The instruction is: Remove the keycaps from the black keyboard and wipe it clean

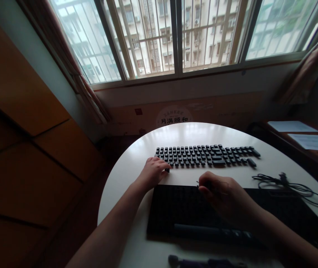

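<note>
A black keyboard base (181, 212) with its keys removed lies on the round white table (131, 160) in front of me. Beyond it, several loose black keycaps (206, 155) are laid out in rows. My left hand (152, 172) reaches to the near left end of those rows, its fingers pinched on a black keycap (167, 169). Over the top edge of the keyboard base, my right hand (226, 197) is closed, holding a thin wire keycap puller (203, 183).
A coiled black cable (290, 185) lies on the table to the right. A dark brush-like tool (200, 262) rests at the near edge. Papers (301, 132) sit on a side desk at right. A wooden cabinet stands left; a barred window is ahead.
</note>
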### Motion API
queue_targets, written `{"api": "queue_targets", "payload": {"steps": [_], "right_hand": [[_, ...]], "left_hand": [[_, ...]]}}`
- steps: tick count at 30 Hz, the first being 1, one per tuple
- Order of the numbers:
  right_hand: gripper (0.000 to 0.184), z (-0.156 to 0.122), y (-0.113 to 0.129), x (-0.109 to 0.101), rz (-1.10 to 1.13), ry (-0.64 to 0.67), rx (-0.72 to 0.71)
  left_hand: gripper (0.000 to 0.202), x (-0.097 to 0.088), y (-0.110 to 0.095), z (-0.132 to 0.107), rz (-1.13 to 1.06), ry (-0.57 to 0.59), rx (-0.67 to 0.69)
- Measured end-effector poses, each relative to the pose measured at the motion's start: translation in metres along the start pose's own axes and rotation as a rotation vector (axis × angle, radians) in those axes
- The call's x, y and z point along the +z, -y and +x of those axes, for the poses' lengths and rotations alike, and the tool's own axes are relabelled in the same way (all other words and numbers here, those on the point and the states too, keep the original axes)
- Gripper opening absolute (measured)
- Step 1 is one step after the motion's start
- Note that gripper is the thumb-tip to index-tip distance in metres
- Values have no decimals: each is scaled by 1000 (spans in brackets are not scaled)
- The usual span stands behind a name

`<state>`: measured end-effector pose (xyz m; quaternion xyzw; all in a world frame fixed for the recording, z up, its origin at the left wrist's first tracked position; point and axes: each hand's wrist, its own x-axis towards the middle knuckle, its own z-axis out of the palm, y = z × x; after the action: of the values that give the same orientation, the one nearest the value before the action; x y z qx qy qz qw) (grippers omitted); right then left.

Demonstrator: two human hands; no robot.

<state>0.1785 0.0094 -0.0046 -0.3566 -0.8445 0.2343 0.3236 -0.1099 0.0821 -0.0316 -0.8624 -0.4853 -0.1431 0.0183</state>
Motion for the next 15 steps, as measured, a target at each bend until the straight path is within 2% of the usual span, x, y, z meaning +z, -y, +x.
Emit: {"api": "queue_targets", "payload": {"steps": [7, 15], "right_hand": [[31, 2, 1, -2, 27, 20, -46], [26, -1, 3, -3, 98, -37, -132]], "left_hand": [[25, 2, 4, 0, 25, 5, -14], [24, 2, 4, 1, 24, -5, -16]]}}
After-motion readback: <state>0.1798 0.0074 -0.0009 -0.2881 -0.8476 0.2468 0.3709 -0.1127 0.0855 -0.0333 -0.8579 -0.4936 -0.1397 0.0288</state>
